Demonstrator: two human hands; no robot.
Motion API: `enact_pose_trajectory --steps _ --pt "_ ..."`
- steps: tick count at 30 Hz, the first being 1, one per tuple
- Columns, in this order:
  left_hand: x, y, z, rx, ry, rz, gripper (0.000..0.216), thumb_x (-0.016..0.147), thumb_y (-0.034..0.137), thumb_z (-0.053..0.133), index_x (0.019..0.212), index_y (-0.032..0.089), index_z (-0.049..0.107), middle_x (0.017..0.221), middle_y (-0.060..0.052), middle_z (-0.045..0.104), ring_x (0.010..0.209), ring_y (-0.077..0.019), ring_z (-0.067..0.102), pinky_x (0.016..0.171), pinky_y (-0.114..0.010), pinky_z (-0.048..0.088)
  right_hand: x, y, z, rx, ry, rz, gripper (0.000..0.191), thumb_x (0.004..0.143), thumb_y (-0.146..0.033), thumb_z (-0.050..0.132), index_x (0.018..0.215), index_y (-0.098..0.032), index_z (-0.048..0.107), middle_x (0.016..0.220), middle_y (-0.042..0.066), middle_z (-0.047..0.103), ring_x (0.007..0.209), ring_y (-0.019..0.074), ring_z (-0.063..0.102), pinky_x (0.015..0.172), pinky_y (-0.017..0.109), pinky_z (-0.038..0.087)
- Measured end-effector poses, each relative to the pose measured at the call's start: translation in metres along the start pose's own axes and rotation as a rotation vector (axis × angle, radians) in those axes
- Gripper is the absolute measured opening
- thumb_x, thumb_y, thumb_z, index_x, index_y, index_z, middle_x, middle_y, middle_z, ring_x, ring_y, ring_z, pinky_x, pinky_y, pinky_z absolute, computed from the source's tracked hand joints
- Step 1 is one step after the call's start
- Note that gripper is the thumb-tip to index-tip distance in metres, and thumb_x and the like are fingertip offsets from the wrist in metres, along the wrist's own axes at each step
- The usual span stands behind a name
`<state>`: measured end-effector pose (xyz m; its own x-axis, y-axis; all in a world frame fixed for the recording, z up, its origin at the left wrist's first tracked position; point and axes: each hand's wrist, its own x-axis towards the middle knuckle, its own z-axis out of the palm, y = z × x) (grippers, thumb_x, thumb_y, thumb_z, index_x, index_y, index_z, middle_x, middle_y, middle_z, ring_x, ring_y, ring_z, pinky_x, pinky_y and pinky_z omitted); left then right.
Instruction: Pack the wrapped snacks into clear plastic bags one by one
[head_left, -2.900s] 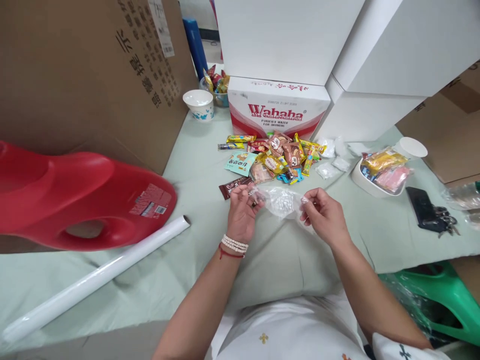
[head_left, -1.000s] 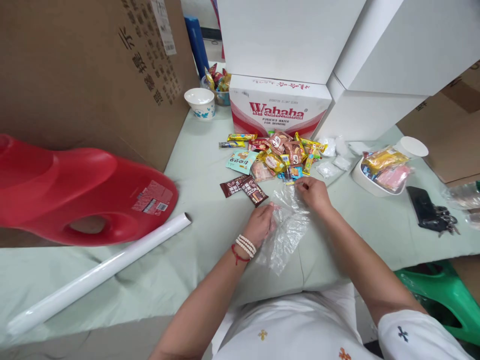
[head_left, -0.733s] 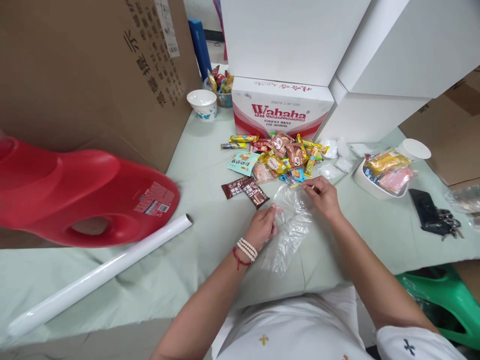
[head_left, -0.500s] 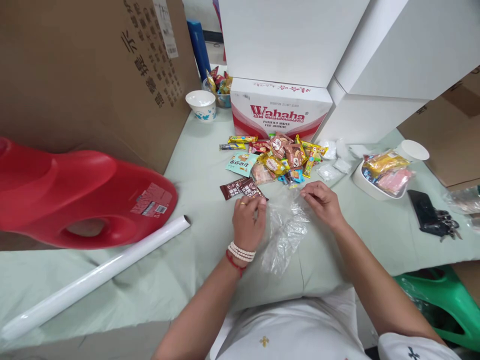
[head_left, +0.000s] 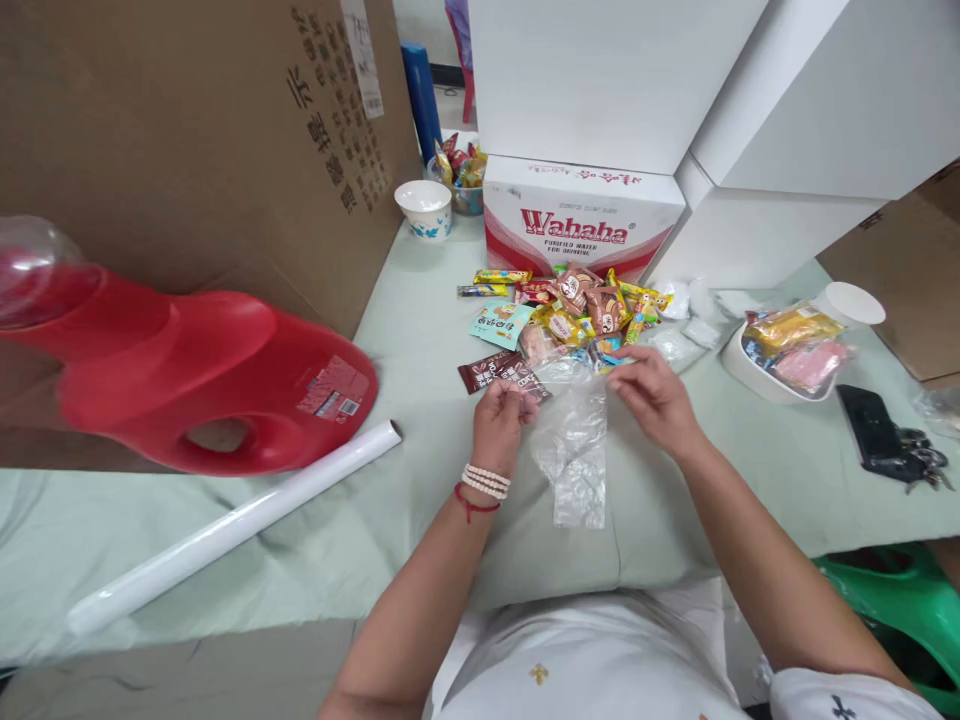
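A clear plastic bag (head_left: pixel 574 450) hangs between my two hands, its top edge stretched near the snack pile. My left hand (head_left: pixel 504 415) pinches the bag's left side, with white bead strands and a red cord on the wrist. On the other side, my right hand (head_left: pixel 654 395) grips the bag's right top corner between thumb and fingers. Just beyond my left hand lie dark brown cocoa packets (head_left: pixel 495 372). A pale green packet (head_left: pixel 501 325) and a heap of wrapped snacks (head_left: pixel 570 318) lie past the bag.
Behind the snacks stands a Wahaha water carton (head_left: pixel 581 225), near a white bowl (head_left: pixel 424 212). To the right are crumpled clear bags (head_left: pixel 675 345), a white tub (head_left: pixel 787 383) of packets, and a black phone (head_left: pixel 870 430) with keys. A red jug (head_left: pixel 225 380) and white tube (head_left: pixel 240 525) lie left.
The bag has become straighter and flatter, its lower part now hanging as a narrow strip. My hands still hold its upper edges. The whole view has shifted slightly.
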<state>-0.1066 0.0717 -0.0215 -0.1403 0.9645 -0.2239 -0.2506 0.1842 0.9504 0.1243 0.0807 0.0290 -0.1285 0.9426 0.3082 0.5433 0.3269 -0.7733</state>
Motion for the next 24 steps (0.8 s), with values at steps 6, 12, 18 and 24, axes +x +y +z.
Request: enact_pose_trajectory --steps 6,12,18,24 --pt "-0.021 0.004 0.009 0.127 0.007 0.169 0.031 0.098 0.051 0.052 0.085 0.023 0.051 0.068 0.004 0.060 0.055 -0.0108 0.054 0.050 -0.020 0.041 -0.031 -0.028 0.028 0.415 0.013 0.514 0.054 0.086 -0.075 0.058 0.094 -0.023 0.068 0.091 0.006 0.067 0.084 0.0222 0.065 0.068 0.034 0.056" --pt "-0.028 0.002 0.012 0.117 -0.082 0.198 0.031 0.096 0.050 0.057 0.086 0.022 0.054 0.063 0.005 0.054 0.053 -0.0097 0.051 0.054 -0.021 0.042 -0.049 -0.043 0.063 0.696 0.106 0.658 0.037 0.073 -0.055 0.084 0.084 -0.021 0.071 0.091 0.002 0.070 0.083 0.0162 0.062 0.076 0.028 0.055" --pt "0.006 0.013 -0.010 -0.168 -0.048 -0.231 0.032 0.071 0.040 0.076 0.080 0.019 0.053 0.058 0.009 0.043 0.042 -0.0044 0.035 0.041 -0.017 0.022 -0.055 -0.004 -0.012 0.979 0.136 0.862 0.031 0.068 -0.036 0.092 0.083 -0.020 0.069 0.092 0.002 0.072 0.077 0.0131 0.067 0.069 0.025 0.061" --pt "0.014 0.019 -0.015 -0.020 0.275 -0.061 0.033 0.070 0.030 0.072 0.094 0.021 0.052 0.073 0.007 0.051 0.057 -0.0075 0.047 0.049 -0.017 0.031 -0.069 0.025 -0.043 0.796 0.292 1.004 0.020 0.077 -0.024 0.083 0.080 -0.018 0.064 0.069 -0.001 0.066 0.047 0.0062 0.056 0.039 0.012 0.048"
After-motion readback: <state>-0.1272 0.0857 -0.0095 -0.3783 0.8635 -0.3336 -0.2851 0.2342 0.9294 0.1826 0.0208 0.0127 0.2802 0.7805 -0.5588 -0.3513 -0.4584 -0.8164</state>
